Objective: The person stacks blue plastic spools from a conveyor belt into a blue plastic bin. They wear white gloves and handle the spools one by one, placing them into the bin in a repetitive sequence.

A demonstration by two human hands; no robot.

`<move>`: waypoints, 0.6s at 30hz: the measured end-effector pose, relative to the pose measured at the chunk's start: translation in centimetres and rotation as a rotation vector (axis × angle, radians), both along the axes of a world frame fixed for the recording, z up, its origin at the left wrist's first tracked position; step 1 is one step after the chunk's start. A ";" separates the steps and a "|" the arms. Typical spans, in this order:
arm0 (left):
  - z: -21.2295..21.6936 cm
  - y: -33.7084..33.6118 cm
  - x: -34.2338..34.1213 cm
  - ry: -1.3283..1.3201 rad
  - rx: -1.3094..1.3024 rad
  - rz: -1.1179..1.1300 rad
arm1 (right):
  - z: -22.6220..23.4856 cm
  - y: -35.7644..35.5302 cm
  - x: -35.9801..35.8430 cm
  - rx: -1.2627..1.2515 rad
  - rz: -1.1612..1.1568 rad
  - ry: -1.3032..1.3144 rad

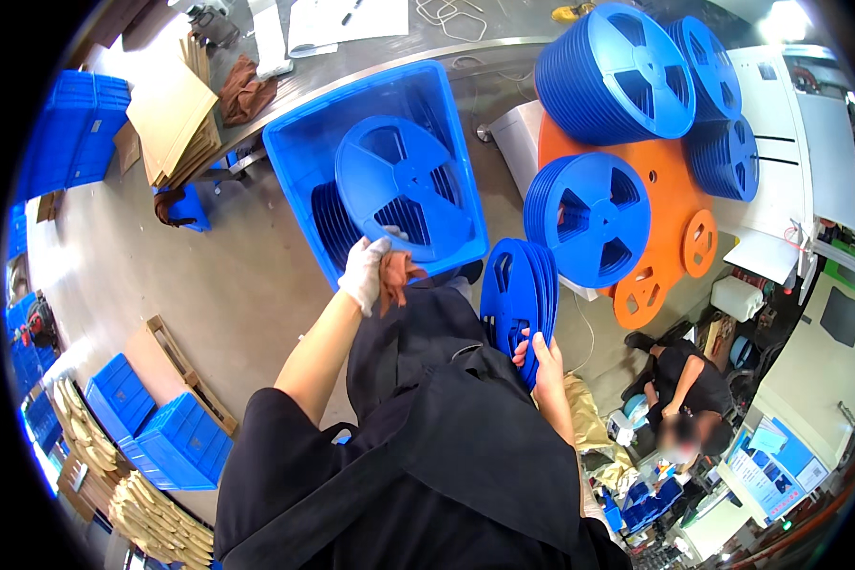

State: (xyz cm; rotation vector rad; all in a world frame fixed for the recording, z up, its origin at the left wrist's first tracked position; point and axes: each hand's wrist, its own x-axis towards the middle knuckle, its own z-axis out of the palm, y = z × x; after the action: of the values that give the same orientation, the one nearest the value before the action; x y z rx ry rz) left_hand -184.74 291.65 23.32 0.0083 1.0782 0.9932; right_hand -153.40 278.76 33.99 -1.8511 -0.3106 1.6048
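Observation:
My left hand (pixel 365 271), in a white glove, is closed at the near edge of a blue plastic reel (pixel 399 171), with a brown cloth (pixel 398 275) bunched beside its fingers. That reel lies tilted over several more reels standing on edge inside a blue crate (pixel 288 180). Some of the left fingertips are hidden behind the reel's rim. Bare and lower right, my right hand (pixel 544 369) grips a small stack of blue reels (pixel 515 294) held on edge at my side.
An orange turntable (pixel 670 180) at the right carries tall stacks of blue reels (pixel 641 71) and orange discs (pixel 641 296). Behind the crate runs a metal workbench (pixel 351 62). Cardboard sheets (pixel 171 114) stand at the far left. Another person (pixel 684 389) crouches at the lower right.

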 end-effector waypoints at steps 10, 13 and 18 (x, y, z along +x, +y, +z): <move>-4.6 8.1 7.7 0.345 -0.055 -0.111 | -0.7 -0.8 3.5 -0.037 0.027 0.010; -6.4 9.0 9.1 0.426 -0.055 -0.107 | -1.1 -1.1 3.9 -0.044 0.044 0.021; -3.3 8.1 10.6 0.456 -0.055 -0.182 | -1.2 -1.8 4.2 -0.041 0.025 0.029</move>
State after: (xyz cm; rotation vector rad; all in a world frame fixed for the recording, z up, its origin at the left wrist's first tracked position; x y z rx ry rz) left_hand -174.13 299.80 20.04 0.2960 1.4918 0.8138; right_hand -149.24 276.99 32.77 -1.8595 -0.2906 1.6654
